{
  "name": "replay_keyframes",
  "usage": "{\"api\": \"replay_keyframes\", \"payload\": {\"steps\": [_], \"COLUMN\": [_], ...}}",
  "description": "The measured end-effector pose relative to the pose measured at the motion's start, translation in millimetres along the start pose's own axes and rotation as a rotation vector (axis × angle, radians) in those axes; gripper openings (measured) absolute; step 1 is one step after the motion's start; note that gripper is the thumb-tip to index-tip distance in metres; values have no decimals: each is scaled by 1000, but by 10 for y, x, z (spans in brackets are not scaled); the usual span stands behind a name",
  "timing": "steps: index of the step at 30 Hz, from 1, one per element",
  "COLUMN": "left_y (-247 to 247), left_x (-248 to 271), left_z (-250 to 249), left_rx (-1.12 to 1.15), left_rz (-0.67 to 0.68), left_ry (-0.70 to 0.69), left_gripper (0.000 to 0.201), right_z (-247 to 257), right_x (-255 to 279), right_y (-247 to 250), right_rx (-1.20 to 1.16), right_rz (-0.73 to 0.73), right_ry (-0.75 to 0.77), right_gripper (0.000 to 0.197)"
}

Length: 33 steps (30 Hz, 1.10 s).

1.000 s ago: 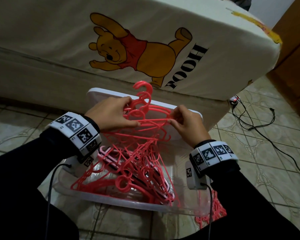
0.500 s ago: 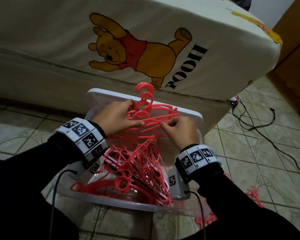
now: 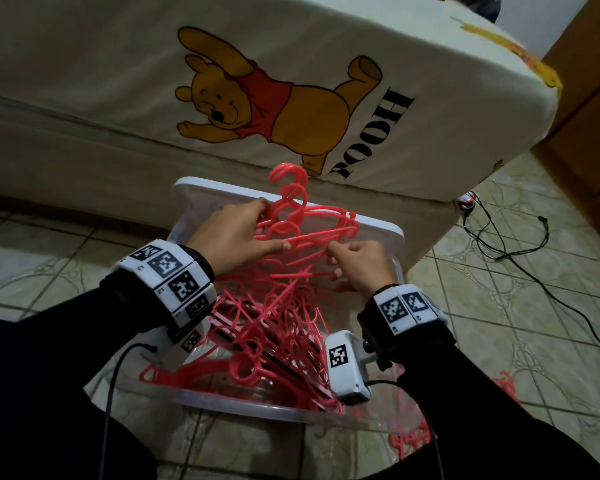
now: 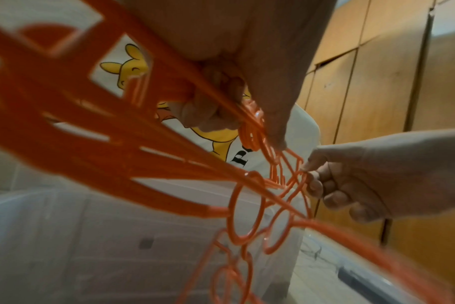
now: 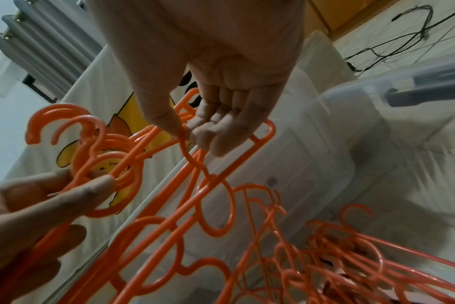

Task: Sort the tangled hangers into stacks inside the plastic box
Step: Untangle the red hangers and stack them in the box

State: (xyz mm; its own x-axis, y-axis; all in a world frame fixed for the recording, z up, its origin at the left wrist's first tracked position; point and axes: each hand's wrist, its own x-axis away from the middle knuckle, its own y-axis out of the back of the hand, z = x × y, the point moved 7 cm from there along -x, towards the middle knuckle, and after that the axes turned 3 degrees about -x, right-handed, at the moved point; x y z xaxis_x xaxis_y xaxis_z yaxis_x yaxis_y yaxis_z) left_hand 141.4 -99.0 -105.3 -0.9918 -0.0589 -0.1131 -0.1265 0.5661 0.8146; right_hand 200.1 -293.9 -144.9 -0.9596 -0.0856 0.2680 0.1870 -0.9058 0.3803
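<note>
A tangle of pink-orange plastic hangers point(image 3: 278, 320) fills a clear plastic box point(image 3: 257, 408) on the tiled floor. My left hand point(image 3: 236, 237) grips a bunch of hangers point(image 3: 291, 202) by their necks, hooks pointing up over the box's far edge; in the left wrist view its fingers point(image 4: 208, 115) curl round the bars. My right hand point(image 3: 357, 265) pinches one hanger's loop point(image 5: 187, 148) between thumb and fingers, just right of the left hand. Lower hangers point(image 5: 325, 257) stay knotted inside the box.
The white box lid point(image 3: 378, 230) leans against a bed with a cartoon-bear sheet point(image 3: 274, 109) behind the box. Black cables point(image 3: 520, 251) trail over the tiles on the right. More hangers point(image 3: 409, 441) lie on the floor by the box's near right corner.
My right hand has slid left along the hangers, closer to my left hand. The held bunch has lifted slightly and both hands keep their grip.
</note>
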Motion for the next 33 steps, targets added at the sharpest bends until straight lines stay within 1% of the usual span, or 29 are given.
{"api": "replay_keyframes", "payload": {"steps": [4,7,9,11,13,15,18,20,22,24,26,28,29,31,33], "left_y": [22,18,17,41,90,115,94,89,112,148,179,188,184,160,134], "left_x": [-5,8,29,47,54,47,46,50,46,24,-2,-17,-21,-25,-30], "left_z": [18,24,15,-2,-30,-75,-124,-125,-104,-65,-27,4,13,16,11], "left_rx": [-19,-16,-50,-92,-77,-37,36,71,95,134,146,136,128,117,110], "left_rz": [6,23,8,-38,-100,-113,-73,-54,-50,-45,-36,-25,-23,-12,-2], "left_ry": [49,63,67,69,64,47,29,26,34,40,47,58,61,65,61], "left_gripper": [46,46,47,45,40,38,35,37,40,43,45,47,48,52,54], "right_z": [-22,-27,-40,-69,-101,-109,-107,-111,-46,111,345,525,565,584,627], "right_x": [38,45,61,96,143,157,147,120,83,61,121,218,259,322,385], "right_y": [-97,-103,-90,-103,-140,-161,-137,-105,-27,132,267,254,209,128,98], "right_rx": [-5,44,25,-23,-66,-67,12,111,315,517,599,654,704,779,772], "right_rz": [50,64,72,93,116,122,129,133,101,-33,-163,-173,-157,-152,-187], "right_ry": [19,47,25,-27,-87,-103,-103,-88,-15,111,302,507,578,668,744], "right_gripper": [25,23,26,32,38,39,32,31,35,39,30,20,19,25,28]}}
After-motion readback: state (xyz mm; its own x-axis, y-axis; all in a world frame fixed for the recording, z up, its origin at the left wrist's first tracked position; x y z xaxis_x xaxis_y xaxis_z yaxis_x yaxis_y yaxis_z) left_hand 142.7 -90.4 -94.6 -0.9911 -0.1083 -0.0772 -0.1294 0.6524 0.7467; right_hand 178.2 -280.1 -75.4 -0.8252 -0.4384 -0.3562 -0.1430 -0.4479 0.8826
